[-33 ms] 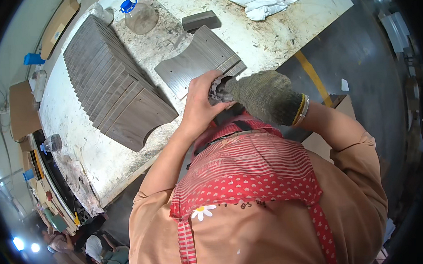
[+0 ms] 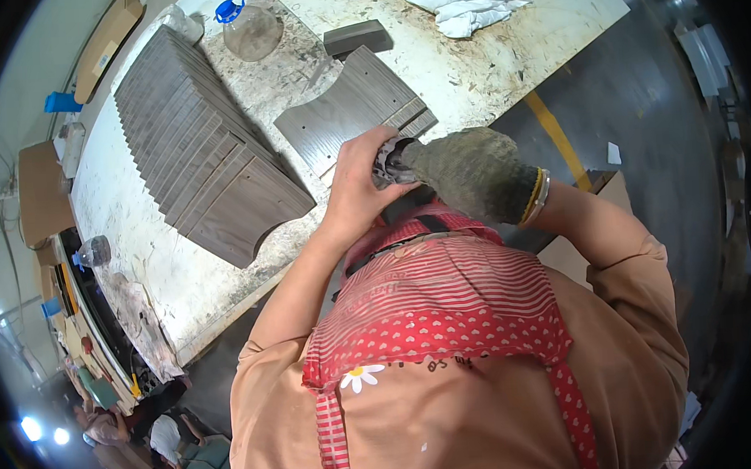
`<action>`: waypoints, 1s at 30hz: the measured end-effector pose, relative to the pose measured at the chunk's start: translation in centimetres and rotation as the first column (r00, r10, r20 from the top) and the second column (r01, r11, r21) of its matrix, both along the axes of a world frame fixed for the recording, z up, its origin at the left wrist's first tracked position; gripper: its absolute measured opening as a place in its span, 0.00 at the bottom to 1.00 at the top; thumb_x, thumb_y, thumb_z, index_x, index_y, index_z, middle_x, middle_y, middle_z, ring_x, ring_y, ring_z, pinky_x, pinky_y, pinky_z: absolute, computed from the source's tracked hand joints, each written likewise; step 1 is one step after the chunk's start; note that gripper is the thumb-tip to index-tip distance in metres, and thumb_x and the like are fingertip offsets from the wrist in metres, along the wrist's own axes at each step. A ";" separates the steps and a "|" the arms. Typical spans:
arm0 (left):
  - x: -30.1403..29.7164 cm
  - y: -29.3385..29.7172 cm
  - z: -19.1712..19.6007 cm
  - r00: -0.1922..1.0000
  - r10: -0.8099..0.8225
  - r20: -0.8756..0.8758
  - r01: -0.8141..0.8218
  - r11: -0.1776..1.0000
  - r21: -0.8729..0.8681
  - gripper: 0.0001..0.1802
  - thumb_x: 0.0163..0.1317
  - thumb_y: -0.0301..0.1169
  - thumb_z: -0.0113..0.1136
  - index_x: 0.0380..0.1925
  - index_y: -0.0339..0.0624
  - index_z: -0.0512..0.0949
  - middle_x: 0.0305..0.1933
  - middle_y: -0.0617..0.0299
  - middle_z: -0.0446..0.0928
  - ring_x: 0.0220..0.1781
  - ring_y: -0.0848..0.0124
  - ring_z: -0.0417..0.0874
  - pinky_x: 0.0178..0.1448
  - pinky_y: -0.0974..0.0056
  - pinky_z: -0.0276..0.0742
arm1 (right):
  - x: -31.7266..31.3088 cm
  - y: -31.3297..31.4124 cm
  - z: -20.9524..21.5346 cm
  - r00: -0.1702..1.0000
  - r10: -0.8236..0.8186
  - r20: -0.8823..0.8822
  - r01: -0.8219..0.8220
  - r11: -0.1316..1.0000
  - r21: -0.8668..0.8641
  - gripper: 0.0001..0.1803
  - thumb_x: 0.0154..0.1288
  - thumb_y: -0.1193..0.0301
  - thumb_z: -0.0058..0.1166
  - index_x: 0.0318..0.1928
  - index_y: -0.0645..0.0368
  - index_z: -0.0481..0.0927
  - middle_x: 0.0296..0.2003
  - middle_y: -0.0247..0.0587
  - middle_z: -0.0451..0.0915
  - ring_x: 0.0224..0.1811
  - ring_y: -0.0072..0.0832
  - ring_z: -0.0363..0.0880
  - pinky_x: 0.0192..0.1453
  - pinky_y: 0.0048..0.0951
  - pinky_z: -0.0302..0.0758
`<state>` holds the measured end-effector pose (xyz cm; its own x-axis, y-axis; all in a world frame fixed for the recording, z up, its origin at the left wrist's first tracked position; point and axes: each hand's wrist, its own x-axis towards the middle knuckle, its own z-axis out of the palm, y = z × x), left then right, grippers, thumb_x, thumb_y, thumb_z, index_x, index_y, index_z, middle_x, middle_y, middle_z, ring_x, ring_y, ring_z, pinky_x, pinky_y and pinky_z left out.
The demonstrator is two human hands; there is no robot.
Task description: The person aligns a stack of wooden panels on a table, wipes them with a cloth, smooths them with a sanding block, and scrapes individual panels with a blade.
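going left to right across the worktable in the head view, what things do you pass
blue clip → fanned stack of grey wood-grain panels → clear plastic jug with a blue cap → dark grey block → crumpled white cloth

The bare left hand (image 2: pixel 358 184) is raised before the chest, fingers curled shut. The gloved right hand (image 2: pixel 466 174) meets it, closed, fingertips touching. Both elbows are bent.

Flat brown cardboard box (image 2: pixel 109 46) leaning off the surface's (image 2: pixel 486 67) far-left edge. Another brown cardboard box (image 2: pixel 40 194) at left, beside the surface. No labels, signs or screens readable.
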<state>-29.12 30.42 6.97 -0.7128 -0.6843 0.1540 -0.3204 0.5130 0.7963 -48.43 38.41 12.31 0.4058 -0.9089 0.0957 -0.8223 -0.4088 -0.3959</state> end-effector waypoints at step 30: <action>-1.5 3.0 -0.6 1.000 -0.028 -0.013 0.030 0.988 0.149 0.39 0.45 0.25 0.73 0.60 0.40 0.68 0.61 0.56 0.71 0.63 0.65 0.71 0.68 0.63 0.65 | -6.5 4.6 -4.5 0.328 -0.782 0.530 -0.304 0.444 0.843 0.12 0.68 0.69 0.52 0.49 0.60 0.75 0.28 0.36 0.77 0.22 0.19 0.73 0.23 0.21 0.71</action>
<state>-30.63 33.42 6.33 -0.7315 -0.6792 0.0599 -0.2979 0.3973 0.8680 -54.92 42.99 7.83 0.3244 -0.7624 -0.5599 0.2084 0.6350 -0.7439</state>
